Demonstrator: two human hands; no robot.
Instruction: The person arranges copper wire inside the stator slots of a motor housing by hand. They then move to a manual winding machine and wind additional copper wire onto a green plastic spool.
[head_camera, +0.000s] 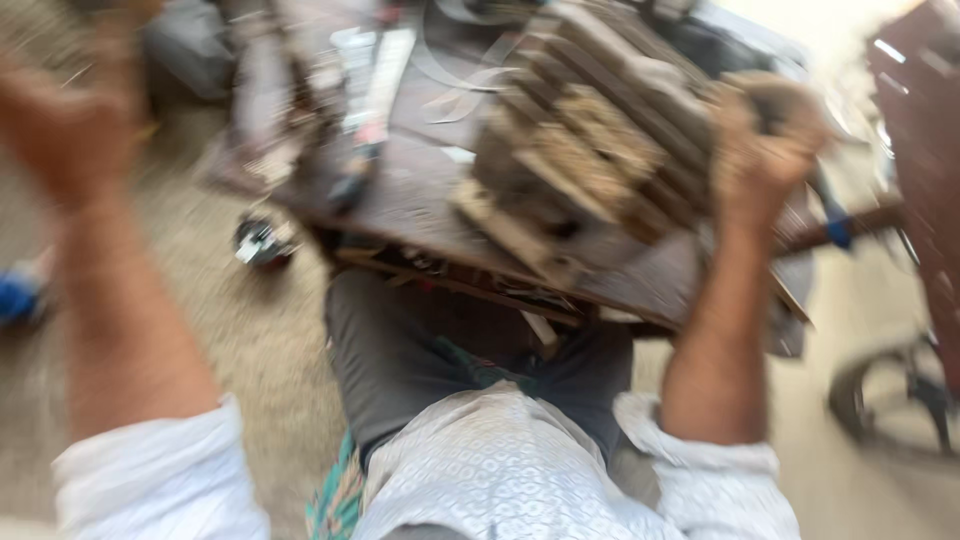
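Frame blurred: R hand (762, 150) was closed on the right edge of a ribbed grimy metal block (590, 160) lying on a dark board (420, 190) w/ its ribs running upper-left to lower-right, while L hand (70, 120) was raised well apart at left, grip state indeterminable.

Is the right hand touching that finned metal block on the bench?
Touching. The head view, though blurred, shows the right hand pressed against the right edge of the finned metal block, with no gap between them.
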